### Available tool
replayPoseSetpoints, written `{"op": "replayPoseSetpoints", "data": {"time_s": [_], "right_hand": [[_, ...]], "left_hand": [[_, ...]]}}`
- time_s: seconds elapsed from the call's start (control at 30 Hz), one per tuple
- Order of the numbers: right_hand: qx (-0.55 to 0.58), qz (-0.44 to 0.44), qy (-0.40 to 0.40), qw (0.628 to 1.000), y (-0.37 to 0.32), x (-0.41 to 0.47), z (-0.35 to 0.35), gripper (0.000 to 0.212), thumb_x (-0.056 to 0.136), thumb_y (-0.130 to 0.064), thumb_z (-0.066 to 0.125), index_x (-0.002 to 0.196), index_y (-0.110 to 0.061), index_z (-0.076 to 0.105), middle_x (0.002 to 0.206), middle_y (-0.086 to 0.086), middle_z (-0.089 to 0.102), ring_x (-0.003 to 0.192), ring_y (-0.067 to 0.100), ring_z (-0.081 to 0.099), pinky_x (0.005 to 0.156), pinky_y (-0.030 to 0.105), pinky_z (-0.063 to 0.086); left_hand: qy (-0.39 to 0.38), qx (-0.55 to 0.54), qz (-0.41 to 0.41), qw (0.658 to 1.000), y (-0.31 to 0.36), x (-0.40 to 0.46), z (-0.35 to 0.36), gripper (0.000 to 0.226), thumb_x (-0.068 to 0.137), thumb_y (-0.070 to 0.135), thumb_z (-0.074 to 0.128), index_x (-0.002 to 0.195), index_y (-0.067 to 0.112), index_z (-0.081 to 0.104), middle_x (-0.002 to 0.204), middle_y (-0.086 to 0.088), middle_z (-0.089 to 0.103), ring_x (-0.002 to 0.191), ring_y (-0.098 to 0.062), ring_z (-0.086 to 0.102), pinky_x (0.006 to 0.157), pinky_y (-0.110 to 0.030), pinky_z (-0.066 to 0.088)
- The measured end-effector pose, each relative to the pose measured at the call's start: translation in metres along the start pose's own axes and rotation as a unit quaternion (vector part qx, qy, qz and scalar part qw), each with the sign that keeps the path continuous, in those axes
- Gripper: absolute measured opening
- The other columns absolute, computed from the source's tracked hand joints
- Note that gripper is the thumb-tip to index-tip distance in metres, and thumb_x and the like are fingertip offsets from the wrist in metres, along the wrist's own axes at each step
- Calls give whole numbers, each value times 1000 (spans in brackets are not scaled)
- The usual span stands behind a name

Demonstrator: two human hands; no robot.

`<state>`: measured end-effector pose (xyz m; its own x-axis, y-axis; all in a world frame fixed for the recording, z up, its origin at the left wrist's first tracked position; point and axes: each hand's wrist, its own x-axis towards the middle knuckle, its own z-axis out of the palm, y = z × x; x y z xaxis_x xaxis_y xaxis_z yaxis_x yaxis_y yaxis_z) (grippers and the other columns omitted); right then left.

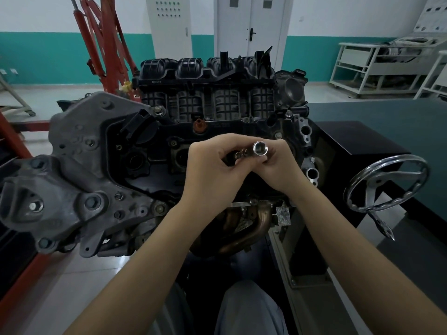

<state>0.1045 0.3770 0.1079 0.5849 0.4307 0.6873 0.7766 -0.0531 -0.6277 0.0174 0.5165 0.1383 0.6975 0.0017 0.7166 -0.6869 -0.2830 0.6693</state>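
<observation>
Chrome socket [260, 148] pinched between both hands' curled fingers [271, 157] above engine [101, 151]

I am stretching both bare forearms forward, angling them inward so that my hands are meeting knuckle to knuckle. My left hand [210, 166] is curling its fingers and pinching small metal parts [240, 155]. My right hand [277, 165] is gripping a socket [260, 148] between thumb and fingertips.

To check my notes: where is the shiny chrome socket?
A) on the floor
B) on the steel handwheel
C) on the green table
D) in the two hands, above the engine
D: right hand and left hand pinch the shiny chrome socket over the black engine.
</observation>
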Motion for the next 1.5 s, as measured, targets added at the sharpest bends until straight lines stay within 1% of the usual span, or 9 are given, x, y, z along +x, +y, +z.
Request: {"op": "replayPoseSetpoints", "data": {"time_s": [0.13,0.3,0.47,0.67,0.87,0.93,1.07,1.27,1.5], "right_hand": [[-4,13,2,1000,0,0,0,29,79,5,69,95,-19,70,86,-27,70,87,-2,68,77,13,49],[2,15,15,1000,2,1,1,22,79,2,72,98,-9,71,91,1,73,88,12,71,79,25,53],[-7,13,-29,999,-3,1,-1,33,84,5,63,97,-26,64,87,-27,69,89,-4,66,78,12,48],[-3,15,7,1000,2,2,1,28,76,5,75,97,-13,71,88,-7,72,86,7,70,77,22,53],[-2,8,-15,1000,-2,0,0,37,82,8,65,99,-24,65,87,-27,69,88,-3,67,78,12,48],[-3,18,1,1000,1,1,0,34,78,9,69,96,-21,69,83,-20,71,85,1,68,77,16,50],[-22,19,13,1000,2,1,1,26,75,8,75,96,-8,72,87,0,72,84,11,70,77,26,55],[-7,16,-19,1000,-5,1,2,25,83,-6,66,94,-29,66,86,-29,69,88,-6,66,78,10,48],[-13,9,18,1000,-1,1,2,19,79,-1,73,97,-8,72,89,-4,72,87,9,70,79,22,53]], "left_hand": [[-50,-19,-13,998,0,1,-1,25,77,-4,75,99,7,72,95,-2,73,95,-14,69,88,-34,55],[16,22,-8,1000,1,0,1,24,71,6,82,88,21,72,84,11,72,83,-4,69,77,-22,56],[-23,-20,-2,1000,-2,0,0,26,78,-4,73,98,13,72,94,2,73,93,-12,70,86,-31,56],[-1,27,-12,1000,-3,0,0,25,72,6,82,91,19,72,88,8,73,86,-6,69,79,-27,57],[-28,-14,-14,999,-3,0,0,25,79,-5,73,99,10,73,94,0,74,94,-12,70,86,-33,56],[-41,-20,-19,999,-4,0,-1,24,79,-6,73,101,4,72,96,-5,73,96,-16,69,88,-37,56],[-1,39,-16,999,-3,0,0,22,71,7,83,89,15,74,86,6,73,85,-6,69,79,-24,56],[-25,-28,-14,999,-4,-1,-1,26,78,-8,72,97,9,72,93,-3,74,93,-15,70,85,-34,56],[12,9,-3,1000,-4,0,-1,26,73,-1,79,93,16,72,87,5,72,86,-7,69,80,-26,56]]}}
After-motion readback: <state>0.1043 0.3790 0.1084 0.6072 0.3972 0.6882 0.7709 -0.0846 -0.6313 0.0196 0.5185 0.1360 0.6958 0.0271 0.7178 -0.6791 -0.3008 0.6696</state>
